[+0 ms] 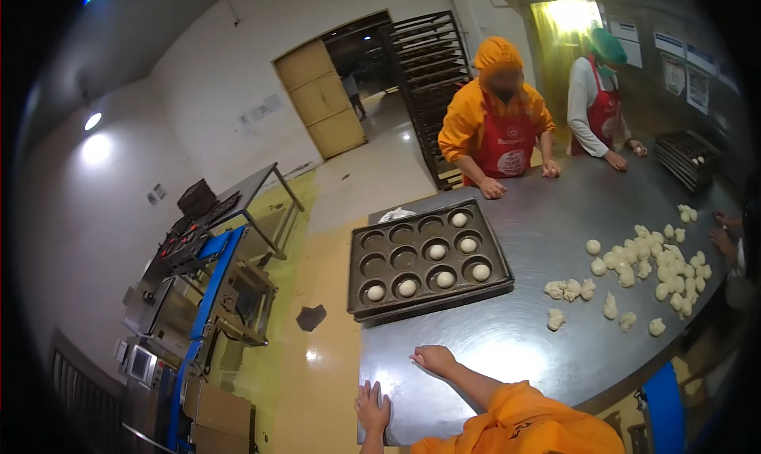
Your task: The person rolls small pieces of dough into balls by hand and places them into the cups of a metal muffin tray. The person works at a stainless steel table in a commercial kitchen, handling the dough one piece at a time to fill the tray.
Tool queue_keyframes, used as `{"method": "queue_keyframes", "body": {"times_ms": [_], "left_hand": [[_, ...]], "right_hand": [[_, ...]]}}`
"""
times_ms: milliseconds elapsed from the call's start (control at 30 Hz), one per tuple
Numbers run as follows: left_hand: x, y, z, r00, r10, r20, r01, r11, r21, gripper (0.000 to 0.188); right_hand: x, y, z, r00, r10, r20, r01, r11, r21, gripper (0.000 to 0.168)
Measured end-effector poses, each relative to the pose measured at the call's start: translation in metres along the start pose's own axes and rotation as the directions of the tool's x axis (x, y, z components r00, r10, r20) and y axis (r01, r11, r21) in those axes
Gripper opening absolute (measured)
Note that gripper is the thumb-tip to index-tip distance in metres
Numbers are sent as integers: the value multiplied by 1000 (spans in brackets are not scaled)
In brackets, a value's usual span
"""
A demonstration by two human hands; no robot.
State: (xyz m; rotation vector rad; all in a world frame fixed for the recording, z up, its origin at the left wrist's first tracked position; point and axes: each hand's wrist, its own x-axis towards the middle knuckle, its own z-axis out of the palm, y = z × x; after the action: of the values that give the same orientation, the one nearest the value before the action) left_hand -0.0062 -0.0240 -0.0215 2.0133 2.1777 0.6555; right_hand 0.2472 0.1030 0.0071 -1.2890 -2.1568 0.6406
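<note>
My left hand (373, 407) rests on the near left corner of a stainless steel table (410, 415), its fingers apart and nothing in it. A little farther in, my right hand (436, 359) is curled palm-down on the steel. Whether anything lies under its palm is hidden. Beyond both hands stands a dark metal baking pan (355, 278) with round wells, seemingly stacked on another. White dough balls (445, 280) sit in its front row and toward its right side; the other wells hold none. Rough dough pieces (556, 319) lie to the right of my hands.
A large group of dough pieces (672, 269) covers the table's right part. Two co-workers in red aprons (505, 139) stand at the far side, hands on the table. More pans (686, 159) are stacked far right. A blue conveyor (217, 275) stands left, across the floor.
</note>
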Motion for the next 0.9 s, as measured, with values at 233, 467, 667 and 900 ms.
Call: {"method": "queue_keyframes", "body": {"times_ms": [233,467,667,900], "left_hand": [[-5,8,-5,995,-41,-96,29,992,-126,46],[13,27,-12,999,-52,-16,52,998,-18,51],[3,5,-3,999,-38,-9,38,999,36,52],[11,19,-9,998,-64,1,64,997,37,54]], "right_hand": [[-181,52,-87,969,51,241,-32,996,-84,33],[-105,114,-126,939,135,-317,-237,921,-310,52],[-92,39,-80,961,237,144,-252,962,101,47],[-84,127,-119,954,38,-298,-181,864,-469,21]]}}
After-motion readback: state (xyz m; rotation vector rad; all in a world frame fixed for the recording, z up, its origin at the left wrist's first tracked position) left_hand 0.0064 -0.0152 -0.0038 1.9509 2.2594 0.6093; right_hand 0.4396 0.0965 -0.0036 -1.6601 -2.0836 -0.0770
